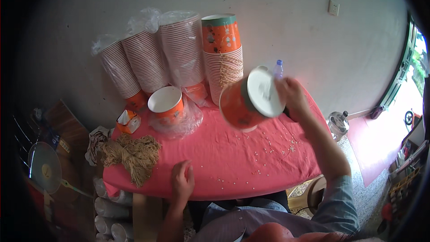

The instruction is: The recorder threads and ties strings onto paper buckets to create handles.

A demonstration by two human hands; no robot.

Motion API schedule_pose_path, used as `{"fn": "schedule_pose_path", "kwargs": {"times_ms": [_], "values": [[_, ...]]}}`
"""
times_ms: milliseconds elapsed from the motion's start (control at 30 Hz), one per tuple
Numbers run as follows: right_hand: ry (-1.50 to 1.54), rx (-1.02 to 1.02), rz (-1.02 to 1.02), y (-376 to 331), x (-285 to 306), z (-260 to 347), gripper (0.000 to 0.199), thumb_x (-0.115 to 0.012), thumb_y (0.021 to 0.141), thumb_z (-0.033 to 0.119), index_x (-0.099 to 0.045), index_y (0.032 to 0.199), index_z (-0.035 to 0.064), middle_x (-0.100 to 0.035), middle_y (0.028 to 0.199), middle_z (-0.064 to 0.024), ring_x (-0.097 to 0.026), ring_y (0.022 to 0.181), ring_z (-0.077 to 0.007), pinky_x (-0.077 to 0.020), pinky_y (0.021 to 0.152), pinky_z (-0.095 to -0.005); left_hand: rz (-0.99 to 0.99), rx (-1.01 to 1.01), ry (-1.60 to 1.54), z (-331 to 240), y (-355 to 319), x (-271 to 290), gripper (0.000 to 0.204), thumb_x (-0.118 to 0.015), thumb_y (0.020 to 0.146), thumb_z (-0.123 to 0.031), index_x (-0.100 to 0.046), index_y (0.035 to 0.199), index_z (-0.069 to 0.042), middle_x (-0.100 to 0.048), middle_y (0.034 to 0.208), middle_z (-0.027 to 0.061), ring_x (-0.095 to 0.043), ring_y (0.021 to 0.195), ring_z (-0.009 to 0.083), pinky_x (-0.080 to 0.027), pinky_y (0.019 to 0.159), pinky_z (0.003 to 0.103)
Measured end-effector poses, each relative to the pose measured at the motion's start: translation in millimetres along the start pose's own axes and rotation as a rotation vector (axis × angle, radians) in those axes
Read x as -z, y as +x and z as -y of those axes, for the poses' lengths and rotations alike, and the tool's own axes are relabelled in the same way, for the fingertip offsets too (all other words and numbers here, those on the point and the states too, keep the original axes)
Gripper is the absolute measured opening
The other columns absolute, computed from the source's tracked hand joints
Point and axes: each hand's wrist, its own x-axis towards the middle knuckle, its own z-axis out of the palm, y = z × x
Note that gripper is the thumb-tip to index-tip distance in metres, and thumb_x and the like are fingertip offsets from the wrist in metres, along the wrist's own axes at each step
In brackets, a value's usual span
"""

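My right hand (292, 95) grips an orange paper bucket (237, 107) by its edge and holds it tilted over the table. The bucket has a green band, and its round white end faces right; motion blurs it a little. Near the table's front edge, my left hand (182, 180) rests with fingers curled in and nothing visible in them. Left of the held bucket, another paper bucket (171, 115) stands upright in crumpled clear plastic (190, 123). A tan bundle of cord (134, 152) drapes over the table's left front edge.
Tall stacks of nested buckets (181, 49) line the wall, several wrapped in plastic. An unwrapped stack (219, 71) has twisted cord hanging down it. Small pale bits (291, 148) lie scattered on the red tablecloth (201, 152). A bottle (278, 68) stands behind; a metal pot (338, 124) is at right.
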Motion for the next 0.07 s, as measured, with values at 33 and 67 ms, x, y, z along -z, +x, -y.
{"fn": "schedule_pose_path", "kwargs": {"times_ms": [33, 67], "values": [[-0.098, 0.076, -0.01, 33, 14, 11, 0.036, -0.07, 0.11, 0.035, -0.07, 0.087, 0.0068, -0.064, 0.077, 0.0024, -0.058, 0.07, -0.0059, -0.0459, 0.059, -0.0288, -0.013, -0.03, 0.033, 6, -7, 0, 0.02, -0.068, 0.101, -0.005, -0.071, 0.12, 0.0, -0.074, 0.113, 0.0216, -0.071, 0.108, 0.0424, -0.056, 0.097, 0.051], [0.004, 0.161, 0.011, 62, 19, 27, 0.029, -0.069, 0.111, 0.032, -0.072, 0.099, 0.0058, -0.072, 0.087, -0.0012, -0.068, 0.079, -0.008, -0.0557, 0.068, -0.0283, -0.016, -0.026, 0.029, 9, -8, 1, 0.02, -0.068, 0.101, -0.005, -0.071, 0.12, 0.0, -0.074, 0.113, 0.0216, -0.071, 0.108, 0.0424, -0.056, 0.097, 0.051]]}}
